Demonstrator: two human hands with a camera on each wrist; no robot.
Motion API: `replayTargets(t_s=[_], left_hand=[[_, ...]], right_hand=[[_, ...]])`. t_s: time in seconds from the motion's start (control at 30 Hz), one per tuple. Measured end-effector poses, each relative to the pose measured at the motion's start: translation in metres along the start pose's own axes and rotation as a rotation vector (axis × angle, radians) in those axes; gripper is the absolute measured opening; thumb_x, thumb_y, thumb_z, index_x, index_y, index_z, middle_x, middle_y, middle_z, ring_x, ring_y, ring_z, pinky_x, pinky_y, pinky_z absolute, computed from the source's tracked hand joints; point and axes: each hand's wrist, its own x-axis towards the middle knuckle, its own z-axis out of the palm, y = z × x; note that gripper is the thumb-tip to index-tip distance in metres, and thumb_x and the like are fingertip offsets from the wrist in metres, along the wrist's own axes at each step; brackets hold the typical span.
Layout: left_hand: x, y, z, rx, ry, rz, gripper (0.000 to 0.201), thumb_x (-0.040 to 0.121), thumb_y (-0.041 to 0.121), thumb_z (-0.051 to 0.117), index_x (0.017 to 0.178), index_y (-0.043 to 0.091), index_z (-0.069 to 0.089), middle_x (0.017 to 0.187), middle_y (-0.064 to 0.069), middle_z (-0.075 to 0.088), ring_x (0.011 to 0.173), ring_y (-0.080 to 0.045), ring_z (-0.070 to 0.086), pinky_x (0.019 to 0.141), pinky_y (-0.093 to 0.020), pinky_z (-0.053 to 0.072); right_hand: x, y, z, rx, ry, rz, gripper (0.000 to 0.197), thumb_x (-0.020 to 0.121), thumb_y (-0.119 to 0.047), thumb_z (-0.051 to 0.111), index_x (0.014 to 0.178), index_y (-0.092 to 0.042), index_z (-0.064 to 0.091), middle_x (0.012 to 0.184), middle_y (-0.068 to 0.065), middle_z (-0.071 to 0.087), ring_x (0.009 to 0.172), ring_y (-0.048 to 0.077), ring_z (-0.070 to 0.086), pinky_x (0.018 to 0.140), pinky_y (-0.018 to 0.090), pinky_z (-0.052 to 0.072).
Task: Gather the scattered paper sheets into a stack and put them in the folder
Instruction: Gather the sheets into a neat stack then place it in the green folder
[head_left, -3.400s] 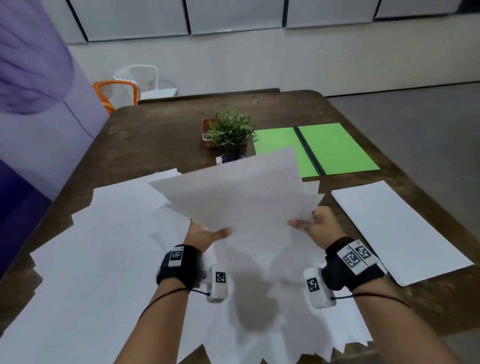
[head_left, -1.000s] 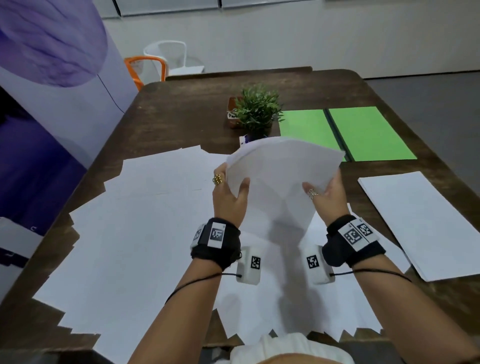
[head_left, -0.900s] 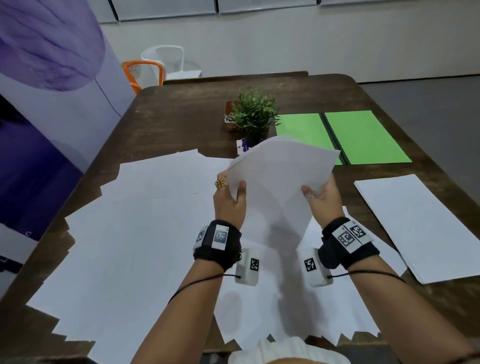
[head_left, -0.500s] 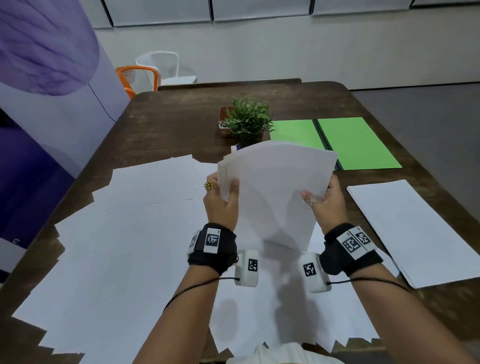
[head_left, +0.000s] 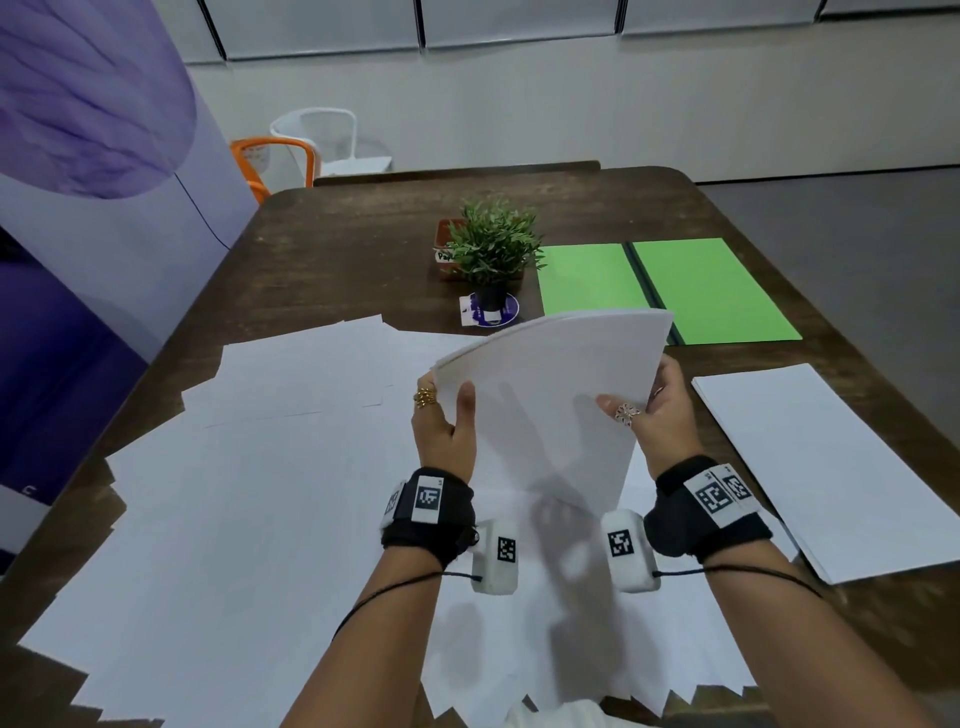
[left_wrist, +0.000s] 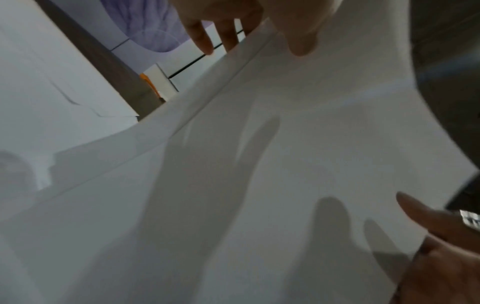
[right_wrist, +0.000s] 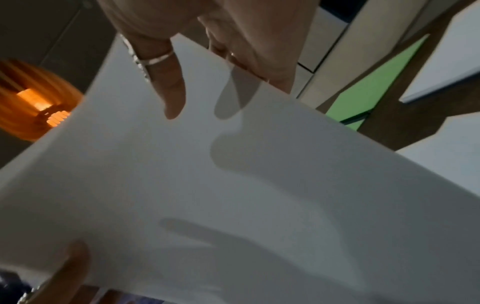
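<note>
White paper sheets, a thin gathered bundle (head_left: 556, 410), hang upright in the air above the tabletop (head_left: 363, 234), the left hand (head_left: 447, 431) pinching one side edge and the right hand (head_left: 657, 415) the other. Beyond them toward the far right corner lies the open green folder (head_left: 711, 291), nearer the right hand, its spine running away from the person. Loose white sheets (head_left: 249, 493) cover the near left; a squared white stack (head_left: 815, 467) sits by the right edge. Only the small potted plant (head_left: 491, 249) stands nearby, left of the folder.
</note>
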Motion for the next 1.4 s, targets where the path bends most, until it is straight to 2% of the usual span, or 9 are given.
replayTargets(t_s=[0.1, 0.2, 0.3, 0.53, 0.67, 0.87, 1.07, 1.17, 1.4], left_hand=[[0.008, 0.004, 0.003, -0.023, 0.022, -0.05, 0.031, 0.095, 0.031, 0.051, 0.117, 0.009, 0.053, 0.107, -0.001, 0.061, 0.096, -0.014, 0.059, 0.089, -0.027, 0.047], [0.014, 0.022, 0.009, -0.069, 0.043, 0.053, 0.01, 0.092, 0.036, 0.049, 0.098, 0.03, 0.053, 0.091, 0.002, 0.063, 0.082, -0.009, 0.061, 0.072, -0.021, 0.049], [0.016, 0.036, 0.012, -0.144, 0.057, 0.065, 0.009, 0.095, 0.038, 0.045, 0.101, 0.043, 0.049, 0.099, 0.003, 0.062, 0.09, -0.004, 0.061, 0.076, -0.019, 0.049], [0.006, 0.02, 0.013, -0.117, -0.008, 0.053, 0.026, 0.089, 0.038, 0.052, 0.108, 0.021, 0.05, 0.095, 0.007, 0.059, 0.085, 0.001, 0.06, 0.075, -0.013, 0.046], [0.012, 0.021, 0.021, -0.066, 0.03, -0.002, 0.025, 0.096, 0.018, 0.049, 0.116, 0.004, 0.053, 0.096, -0.002, 0.06, 0.084, -0.018, 0.058, 0.077, -0.023, 0.044], [0.015, 0.031, 0.027, -0.09, 0.027, -0.021, 0.013, 0.097, 0.022, 0.047, 0.107, 0.014, 0.05, 0.087, 0.012, 0.056, 0.079, 0.004, 0.054, 0.068, -0.004, 0.042], [0.016, 0.027, 0.028, -0.067, -0.028, -0.061, 0.025, 0.082, 0.018, 0.071, 0.099, 0.022, 0.052, 0.096, 0.0, 0.065, 0.088, -0.019, 0.062, 0.081, -0.031, 0.051], [0.018, 0.032, 0.029, -0.068, -0.042, -0.077, 0.023, 0.084, 0.014, 0.068, 0.104, 0.015, 0.055, 0.1, -0.009, 0.064, 0.09, -0.026, 0.062, 0.085, -0.037, 0.053], [0.018, 0.073, 0.034, -0.195, 0.021, -0.008, 0.021, 0.088, 0.01, 0.063, 0.104, 0.018, 0.052, 0.087, 0.006, 0.062, 0.077, -0.001, 0.06, 0.062, -0.004, 0.046]], right_hand=[[0.005, -0.002, 0.001, 0.011, 0.005, 0.054, 0.03, 0.08, 0.007, 0.065, 0.104, -0.009, 0.055, 0.099, 0.008, 0.065, 0.074, -0.003, 0.065, 0.071, 0.018, 0.052], [0.009, -0.012, 0.008, 0.002, 0.02, 0.021, 0.021, 0.084, 0.003, 0.062, 0.089, -0.017, 0.059, 0.083, -0.008, 0.07, 0.068, -0.005, 0.065, 0.07, 0.019, 0.051], [0.012, -0.023, 0.012, 0.032, 0.014, -0.038, 0.024, 0.084, 0.004, 0.062, 0.089, -0.02, 0.059, 0.074, -0.019, 0.071, 0.07, -0.004, 0.066, 0.068, 0.015, 0.052], [0.004, -0.008, 0.001, 0.028, 0.025, 0.027, 0.041, 0.079, 0.001, 0.067, 0.116, -0.011, 0.053, 0.109, 0.008, 0.065, 0.088, 0.004, 0.065, 0.083, 0.02, 0.053], [0.008, -0.016, 0.002, 0.002, 0.043, -0.012, 0.041, 0.08, -0.005, 0.069, 0.116, -0.014, 0.052, 0.109, 0.004, 0.064, 0.097, 0.014, 0.063, 0.093, 0.034, 0.05], [0.016, -0.05, 0.011, 0.087, 0.236, -0.13, 0.035, 0.077, -0.061, 0.059, 0.084, -0.027, 0.051, 0.077, -0.008, 0.056, 0.072, 0.01, 0.054, 0.066, 0.027, 0.046], [0.034, -0.059, 0.017, 0.105, 0.398, -0.049, 0.032, 0.091, -0.033, 0.058, 0.064, -0.02, 0.047, 0.061, -0.008, 0.05, 0.062, 0.009, 0.047, 0.065, 0.024, 0.041], [0.035, -0.064, 0.016, 0.182, 0.412, -0.023, 0.041, 0.09, -0.036, 0.059, 0.058, -0.019, 0.04, 0.041, -0.016, 0.042, 0.043, 0.0, 0.039, 0.047, 0.014, 0.035], [0.036, -0.087, 0.013, 0.359, 0.322, -0.06, 0.031, 0.085, -0.044, 0.058, 0.062, -0.023, 0.059, 0.065, -0.004, 0.052, 0.069, 0.017, 0.052, 0.069, 0.03, 0.043]])
